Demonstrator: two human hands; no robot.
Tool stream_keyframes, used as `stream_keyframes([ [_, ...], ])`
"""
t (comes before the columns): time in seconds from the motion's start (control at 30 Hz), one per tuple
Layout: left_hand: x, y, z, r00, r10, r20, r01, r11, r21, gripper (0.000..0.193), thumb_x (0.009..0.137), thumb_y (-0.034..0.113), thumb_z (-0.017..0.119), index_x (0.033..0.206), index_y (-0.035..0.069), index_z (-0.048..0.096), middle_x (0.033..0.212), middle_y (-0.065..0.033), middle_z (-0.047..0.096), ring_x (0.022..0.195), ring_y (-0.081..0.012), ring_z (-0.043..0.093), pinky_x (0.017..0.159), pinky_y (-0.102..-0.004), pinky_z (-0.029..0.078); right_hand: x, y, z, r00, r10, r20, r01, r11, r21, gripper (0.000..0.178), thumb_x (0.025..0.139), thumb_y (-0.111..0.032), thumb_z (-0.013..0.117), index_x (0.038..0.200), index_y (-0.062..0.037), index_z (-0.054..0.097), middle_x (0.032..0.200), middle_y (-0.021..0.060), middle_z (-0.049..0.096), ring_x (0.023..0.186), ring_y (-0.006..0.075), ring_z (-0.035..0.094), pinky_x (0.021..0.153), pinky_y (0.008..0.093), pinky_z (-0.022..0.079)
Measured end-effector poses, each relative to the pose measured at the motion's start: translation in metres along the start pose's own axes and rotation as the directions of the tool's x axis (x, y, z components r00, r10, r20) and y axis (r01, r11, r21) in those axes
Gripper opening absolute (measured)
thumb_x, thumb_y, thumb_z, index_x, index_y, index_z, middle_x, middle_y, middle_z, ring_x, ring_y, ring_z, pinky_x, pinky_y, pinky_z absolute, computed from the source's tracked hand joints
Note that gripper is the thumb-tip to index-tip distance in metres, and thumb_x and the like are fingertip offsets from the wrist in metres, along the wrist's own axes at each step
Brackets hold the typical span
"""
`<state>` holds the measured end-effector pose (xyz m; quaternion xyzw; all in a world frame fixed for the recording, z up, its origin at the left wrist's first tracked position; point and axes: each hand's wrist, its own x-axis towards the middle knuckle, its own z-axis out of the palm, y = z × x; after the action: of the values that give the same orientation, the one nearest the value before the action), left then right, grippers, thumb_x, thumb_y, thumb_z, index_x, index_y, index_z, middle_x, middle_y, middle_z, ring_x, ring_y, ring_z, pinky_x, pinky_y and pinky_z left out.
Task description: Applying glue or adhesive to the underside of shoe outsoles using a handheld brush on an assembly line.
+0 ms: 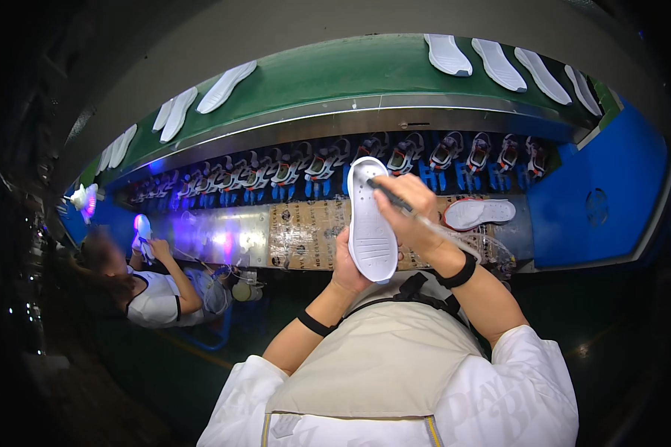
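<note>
A white shoe sole (pixel 373 238) with a rimmed edge and small holes stands lengthwise in front of me, its hollow side facing up. My left hand (pixel 346 262) is closed on its left edge near the lower end. My right hand (pixel 416 207) grips a dark pen-like tool (pixel 394 198) with a pale tube trailing past the wrist. The tool's tip is over the upper end of the sole, at or very near its surface; I cannot tell if they touch. To the right of my right hand, a second white sole (pixel 492 212) with a reddish edge lies on the bench.
Brown printed cardboard (pixel 302 237) covers part of the metal bench (pixel 231 232). Behind it, several shoe uppers (pixel 445 151) stand in a row on blue supports. Farther back, a green belt (pixel 335 71) carries white soles (pixel 499 65). A blue panel (pixel 596 194) bounds the right; a co-worker (pixel 160 290) sits left.
</note>
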<state>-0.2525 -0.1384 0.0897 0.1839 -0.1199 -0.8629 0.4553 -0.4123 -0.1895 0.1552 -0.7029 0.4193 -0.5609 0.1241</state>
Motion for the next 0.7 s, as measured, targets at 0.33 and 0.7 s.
stream_keyframes([
  [0.33,0.008,0.011,-0.009,0.981,0.102,-0.164,-0.114,0.992,-0.06,0.068,0.101,0.058,0.032,0.14,0.007,0.057,0.13,-0.013,0.067,0.112,-0.0297,0.07,0.097,-0.0448,0.059,-0.013,-0.001,-0.003,0.98,-0.039,0.195,0.044,0.999,-0.02,0.028,0.085,-0.009,0.081,0.112,-0.0056,0.078,0.091,0.009,0.073,0.083,0.0226,0.066,0.078,0.036,0.048],
  [0.7,0.017,0.046,0.011,0.965,0.188,0.182,-0.167,0.978,-0.124,0.066,0.099,0.058,0.039,0.14,0.008,0.056,0.122,-0.0251,0.06,0.107,-0.0362,0.063,0.096,-0.0473,0.055,-0.007,-0.022,-0.029,0.76,-0.271,0.591,0.021,0.919,0.394,0.03,0.084,-0.015,0.083,0.113,-0.0131,0.078,0.09,0.0063,0.072,0.086,0.0245,0.065,0.083,0.0359,0.044],
])
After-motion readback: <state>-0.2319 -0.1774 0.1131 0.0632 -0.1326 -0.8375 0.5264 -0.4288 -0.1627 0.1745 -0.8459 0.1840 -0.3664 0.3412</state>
